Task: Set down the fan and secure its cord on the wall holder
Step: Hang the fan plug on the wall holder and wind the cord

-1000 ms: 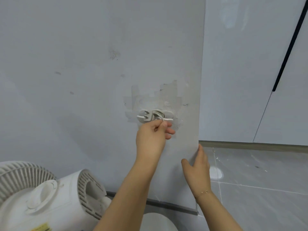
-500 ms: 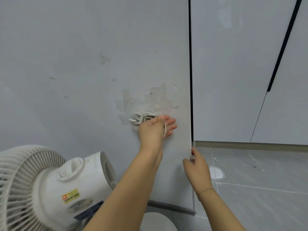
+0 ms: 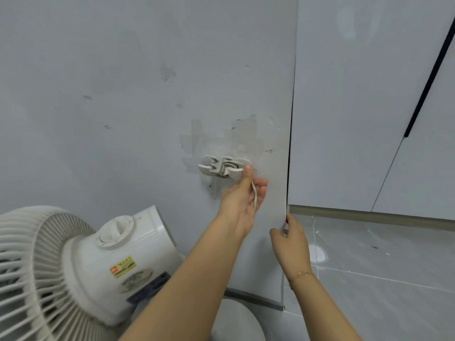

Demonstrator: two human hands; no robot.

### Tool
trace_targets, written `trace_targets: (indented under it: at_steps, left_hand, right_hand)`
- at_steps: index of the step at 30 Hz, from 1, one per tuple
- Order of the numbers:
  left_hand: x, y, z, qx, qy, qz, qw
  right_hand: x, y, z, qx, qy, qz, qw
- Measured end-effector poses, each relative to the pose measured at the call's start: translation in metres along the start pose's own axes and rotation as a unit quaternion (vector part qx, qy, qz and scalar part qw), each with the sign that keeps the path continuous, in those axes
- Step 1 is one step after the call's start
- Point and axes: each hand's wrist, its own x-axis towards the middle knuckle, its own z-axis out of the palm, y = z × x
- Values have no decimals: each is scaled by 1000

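A white fan [image 3: 81,269] stands at the lower left beside the grey wall, its grille facing left and its round base [image 3: 237,321] partly behind my left arm. On the wall, a white holder [image 3: 221,169] carries several turns of the fan's white cord, with the plug [image 3: 214,164] resting on top, prongs pointing left. My left hand [image 3: 242,195] is just under the holder's right end, thumb touching it, with a strand of cord [image 3: 254,195] running through its loosely curled fingers. My right hand [image 3: 291,242] grips the wall panel's right edge lower down.
Torn tape marks surround the holder on the wall [image 3: 123,94]. White cabinet doors [image 3: 357,107] with a black handle strip [image 3: 428,77] stand at the right. Glossy grey floor tiles [image 3: 381,267] spread out below them. A grey skirting strip [image 3: 253,297] runs along the wall's foot.
My view has shifted left and down, so more of the fan shows. My left hand has dropped from the holder's front to its right end, its fingers loosening around the cord. The right hand stayed on the panel edge.
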Motion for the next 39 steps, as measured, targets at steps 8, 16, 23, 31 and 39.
trace_targets:
  at_steps: [8, 16, 23, 31, 39]
  left_hand:
    - [11, -25, -1, 88, 72, 182, 977]
    - [21, -17, -22, 257, 78, 211, 940]
    - [16, -20, -26, 183, 13, 176, 967]
    - [17, -25, -34, 211, 20, 281, 936]
    - [23, -36, -19, 157, 134, 318, 925]
  right_hand:
    - [2, 3, -3, 14, -24, -4, 1000]
    - [7, 11, -8, 12, -47, 2, 999]
    - [-1, 8, -13, -30, -59, -7, 998]
    - [0, 6, -14, -62, -62, -21, 996]
    - [0, 6, -14, -80, -55, -45, 994]
